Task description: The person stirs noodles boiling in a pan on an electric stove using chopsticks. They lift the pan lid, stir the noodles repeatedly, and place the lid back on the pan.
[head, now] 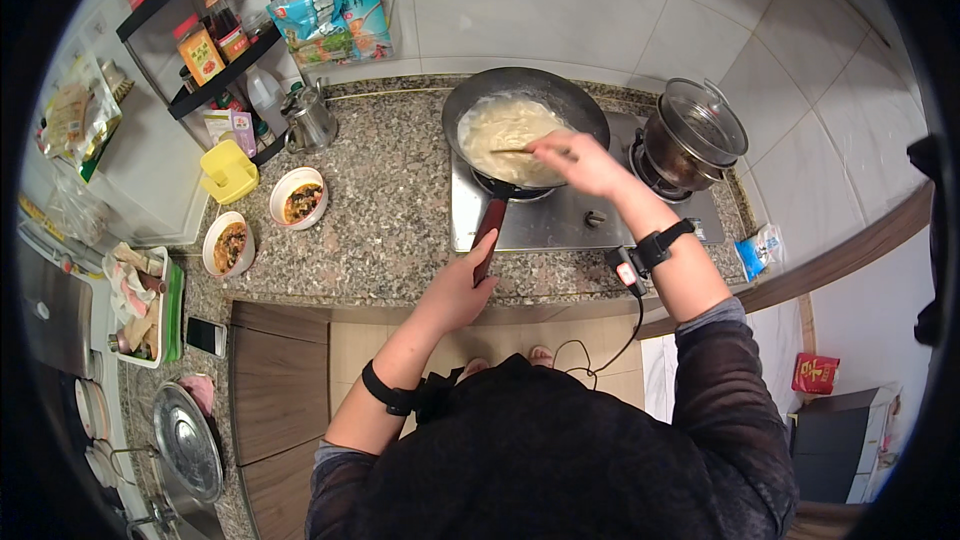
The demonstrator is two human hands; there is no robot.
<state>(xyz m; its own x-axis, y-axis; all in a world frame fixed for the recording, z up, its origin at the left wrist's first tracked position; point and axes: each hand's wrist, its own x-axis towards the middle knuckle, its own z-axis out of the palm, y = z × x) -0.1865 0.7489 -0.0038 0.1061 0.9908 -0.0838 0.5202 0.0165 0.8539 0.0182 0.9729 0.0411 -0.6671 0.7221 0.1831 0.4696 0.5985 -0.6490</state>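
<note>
A dark wok (566,90) sits on the left burner of a stainless-steel gas stove (547,229). Pale noodles (510,124) in cloudy, whitish liquid fill its bottom. My left hand (456,291) grips the wok's dark red handle (491,225) at its near end. Over the wok's right side, my right hand (574,161) holds a thin wooden utensil (510,151), perhaps chopsticks, whose tip reaches the noodles. The fingers of that hand are slightly blurred.
A steel pot (671,154) with a tilted glass lid (705,120) stands on the right burner. Two bowls of sauce, one nearer (229,244) and one farther (298,197), rest left on the granite counter (375,187). A cable (637,322) hangs by my right forearm.
</note>
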